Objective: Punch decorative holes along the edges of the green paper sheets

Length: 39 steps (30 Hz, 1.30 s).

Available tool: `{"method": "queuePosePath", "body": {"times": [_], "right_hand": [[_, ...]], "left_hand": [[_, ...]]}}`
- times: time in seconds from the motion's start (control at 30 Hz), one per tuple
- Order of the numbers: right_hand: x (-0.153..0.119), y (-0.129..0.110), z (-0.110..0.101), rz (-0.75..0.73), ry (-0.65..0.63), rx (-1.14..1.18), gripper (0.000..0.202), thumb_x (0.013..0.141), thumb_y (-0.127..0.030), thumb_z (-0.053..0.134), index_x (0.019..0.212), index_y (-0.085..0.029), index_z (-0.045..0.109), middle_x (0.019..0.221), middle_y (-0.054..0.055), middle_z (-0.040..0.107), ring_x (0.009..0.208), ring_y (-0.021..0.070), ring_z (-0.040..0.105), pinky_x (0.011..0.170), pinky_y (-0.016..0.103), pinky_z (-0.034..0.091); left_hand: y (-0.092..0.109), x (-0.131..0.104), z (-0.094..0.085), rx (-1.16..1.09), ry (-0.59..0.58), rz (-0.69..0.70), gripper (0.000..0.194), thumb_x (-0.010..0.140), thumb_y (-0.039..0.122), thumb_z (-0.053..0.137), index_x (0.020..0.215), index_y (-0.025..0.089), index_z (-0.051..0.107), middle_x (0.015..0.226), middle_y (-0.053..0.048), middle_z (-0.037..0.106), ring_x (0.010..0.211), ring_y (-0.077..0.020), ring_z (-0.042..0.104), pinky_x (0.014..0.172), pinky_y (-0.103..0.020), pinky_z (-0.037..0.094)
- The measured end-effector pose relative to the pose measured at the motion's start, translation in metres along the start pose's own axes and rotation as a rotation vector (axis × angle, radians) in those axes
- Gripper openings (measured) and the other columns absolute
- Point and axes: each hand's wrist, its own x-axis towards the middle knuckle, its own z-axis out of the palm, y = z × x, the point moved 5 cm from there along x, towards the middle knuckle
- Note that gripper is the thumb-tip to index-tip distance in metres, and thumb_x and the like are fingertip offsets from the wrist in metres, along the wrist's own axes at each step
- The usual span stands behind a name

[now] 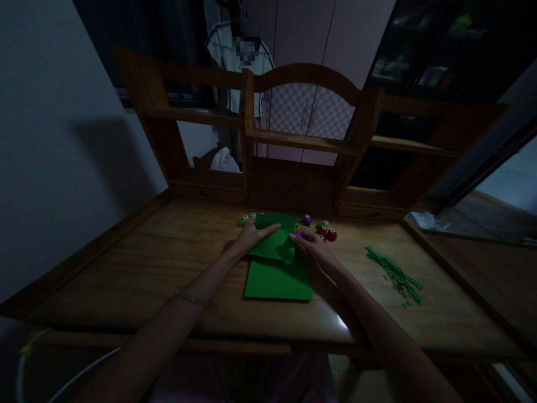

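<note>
A green paper sheet [272,242] is lifted at a slant above a flat green stack [278,280], which looks like more sheets of the same paper. My left hand [250,236] grips the lifted sheet by its left side, thumb lying on top and the other fingers hidden behind. At the sheet's right edge, my right hand [315,247] pinches a small purple object [298,234], mostly covered by the fingers, so its kind is unclear. Small cut-like marks run along that edge, just above the fingertips.
Behind the sheet sit small round toys with eyes: a purple one [307,220], red ones [331,234] and a green one [244,221]. Thin green strips [394,272] lie piled on the right of the wooden table [201,240]. A wooden shelf unit [293,182] stands along the back.
</note>
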Motion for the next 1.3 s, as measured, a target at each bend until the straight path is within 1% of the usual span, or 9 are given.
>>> {"method": "queuePosePath", "body": {"times": [0.1,0.2,0.4,0.57,0.73,0.97,1.13,1.3], "right_hand": [[-0.001,-0.004,-0.001,-0.032,0.027,-0.065,0.041,0.069,-0.058,0.063,0.074,-0.018,0.057,0.065,0.000,0.050,0.059,0.0120,0.044,0.050,0.025,0.029],[0.000,-0.006,0.000,-0.069,0.050,-0.102,0.041,0.068,-0.058,0.064,0.074,-0.018,0.057,0.067,0.000,0.052,0.062,0.0132,0.047,0.053,0.025,0.032],[-0.002,-0.011,-0.001,-0.079,0.053,-0.119,0.036,0.068,-0.051,0.067,0.081,-0.019,0.060,0.076,0.001,0.058,0.071,0.0158,0.053,0.062,0.027,0.039],[-0.003,-0.013,-0.003,-0.123,0.059,-0.132,0.034,0.069,-0.051,0.066,0.080,-0.019,0.061,0.076,0.001,0.058,0.073,0.0158,0.053,0.065,0.027,0.039],[-0.002,-0.010,-0.005,-0.113,0.068,-0.150,0.036,0.069,-0.053,0.065,0.081,-0.020,0.062,0.077,0.001,0.058,0.074,0.0173,0.054,0.065,0.028,0.040],[-0.001,-0.008,-0.006,-0.137,0.057,-0.152,0.035,0.070,-0.053,0.064,0.081,-0.019,0.061,0.076,0.001,0.059,0.076,0.0182,0.055,0.066,0.028,0.041],[0.001,-0.007,-0.008,-0.123,0.068,-0.157,0.036,0.068,-0.054,0.066,0.078,-0.020,0.062,0.074,0.001,0.059,0.074,0.0182,0.055,0.064,0.028,0.041],[-0.002,-0.009,-0.006,-0.120,0.054,-0.139,0.033,0.070,-0.051,0.066,0.078,-0.020,0.061,0.075,0.002,0.059,0.074,0.0184,0.056,0.064,0.029,0.042]], "left_hand": [[0.002,-0.001,0.000,-0.011,0.005,-0.012,0.038,0.062,0.041,0.075,0.086,0.013,0.067,0.093,-0.009,0.071,0.084,-0.0234,0.066,0.080,-0.036,0.054],[0.003,-0.002,0.002,-0.002,-0.014,0.005,0.039,0.062,0.041,0.076,0.088,0.013,0.067,0.095,-0.009,0.071,0.085,-0.0240,0.066,0.081,-0.037,0.053],[0.000,-0.002,0.004,-0.016,-0.024,0.008,0.044,0.058,0.038,0.079,0.092,0.012,0.068,0.096,-0.011,0.070,0.086,-0.0249,0.067,0.082,-0.040,0.053],[0.002,-0.003,0.005,-0.040,-0.033,0.011,0.045,0.059,0.037,0.078,0.093,0.011,0.068,0.099,-0.011,0.070,0.088,-0.0250,0.066,0.084,-0.039,0.053],[0.005,-0.005,0.005,-0.042,-0.022,-0.048,0.047,0.058,0.038,0.079,0.094,0.011,0.068,0.098,-0.012,0.070,0.086,-0.0265,0.067,0.081,-0.040,0.054],[0.005,-0.005,0.005,-0.031,-0.021,-0.027,0.045,0.058,0.038,0.078,0.093,0.011,0.068,0.098,-0.012,0.070,0.086,-0.0259,0.067,0.081,-0.040,0.054],[0.006,-0.006,0.004,-0.017,-0.021,-0.027,0.044,0.058,0.037,0.079,0.092,0.012,0.068,0.097,-0.011,0.070,0.085,-0.0252,0.067,0.080,-0.038,0.054],[0.004,-0.006,0.006,-0.039,-0.037,-0.024,0.045,0.060,0.039,0.077,0.094,0.013,0.067,0.098,-0.011,0.070,0.086,-0.0254,0.067,0.081,-0.039,0.054]]}}
